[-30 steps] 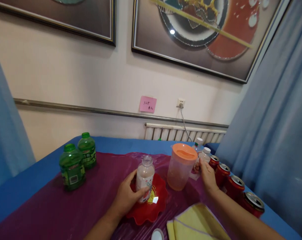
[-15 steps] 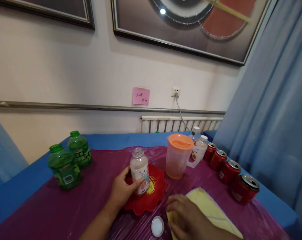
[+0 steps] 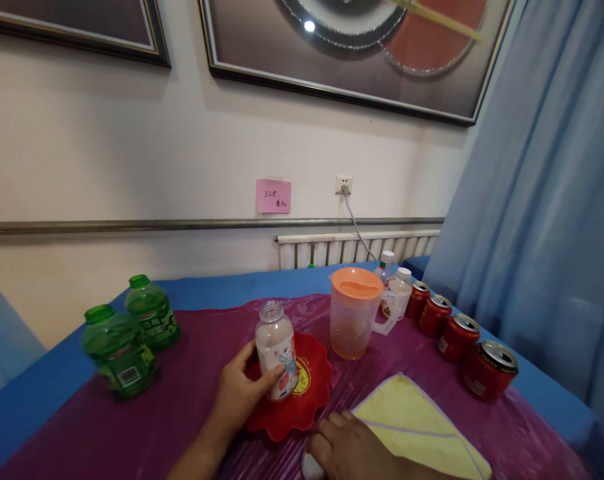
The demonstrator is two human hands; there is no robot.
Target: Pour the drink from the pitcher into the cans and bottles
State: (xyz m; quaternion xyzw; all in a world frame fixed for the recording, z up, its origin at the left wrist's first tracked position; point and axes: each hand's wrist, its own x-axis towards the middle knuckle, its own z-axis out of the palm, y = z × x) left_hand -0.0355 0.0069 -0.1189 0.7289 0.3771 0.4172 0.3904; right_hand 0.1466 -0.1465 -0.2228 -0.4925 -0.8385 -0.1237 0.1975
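My left hand (image 3: 239, 387) is wrapped round a clear bottle (image 3: 273, 333) with a printed label. The bottle is upright, its mouth uncapped, over a red scalloped plate (image 3: 316, 407) with a yellow emblem. Close to the front edge of the view, my right hand (image 3: 349, 445) has its fingers curled over a white bottle cap (image 3: 310, 467) on the purple covering. Part of the cap is hidden under the fingers. A folded yellow cloth (image 3: 407, 413) lies just right of that hand.
A pitcher (image 3: 352, 327) with an orange lid stands behind the plate. To its right are two white-capped bottles (image 3: 400, 290) and a row of several red cans (image 3: 458, 337). Two green bottles (image 3: 122, 353) stand at left. Purple plastic (image 3: 192, 360) covers the blue table.
My right hand has moved left off the yellow cloth and onto the white cap. The left hand still holds the bottle over the plate. The view has shifted slightly.
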